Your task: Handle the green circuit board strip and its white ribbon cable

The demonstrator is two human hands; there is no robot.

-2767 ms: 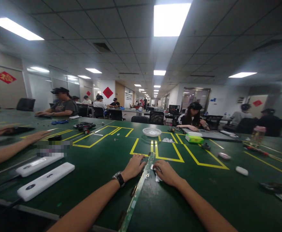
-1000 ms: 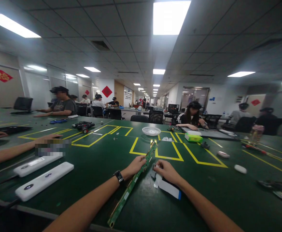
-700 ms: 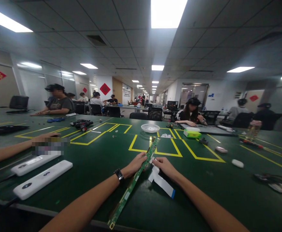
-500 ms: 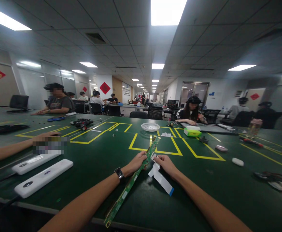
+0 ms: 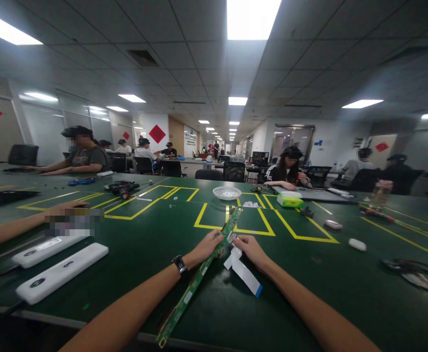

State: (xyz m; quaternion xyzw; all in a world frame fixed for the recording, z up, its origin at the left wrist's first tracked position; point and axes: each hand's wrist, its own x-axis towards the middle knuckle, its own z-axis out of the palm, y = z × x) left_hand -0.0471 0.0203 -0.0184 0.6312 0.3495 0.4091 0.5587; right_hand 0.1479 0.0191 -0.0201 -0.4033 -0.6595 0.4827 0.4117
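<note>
A long, narrow green circuit board (image 5: 195,288) slants from the table's near edge up toward the middle of the head view. My left hand (image 5: 209,246) is closed around its upper part. At the board's right side, my right hand (image 5: 249,249) pinches a white flat ribbon cable (image 5: 244,274) close to the board. The cable is folded, and its loose end with a blue tip hangs down to the right. Whether its upper end sits in a connector is hidden by my fingers.
A white plastic basket (image 5: 227,193) stands beyond the board, with a green tissue pack (image 5: 289,199) to its right. Two white power banks or strips, one here (image 5: 63,274), lie left. Another person's arm (image 5: 12,230) reaches in there. Yellow tape (image 5: 302,238) marks the green table.
The whole view has shifted slightly to the left. Both hands keep their hold on the board and cable, with almost no visible movement.
</note>
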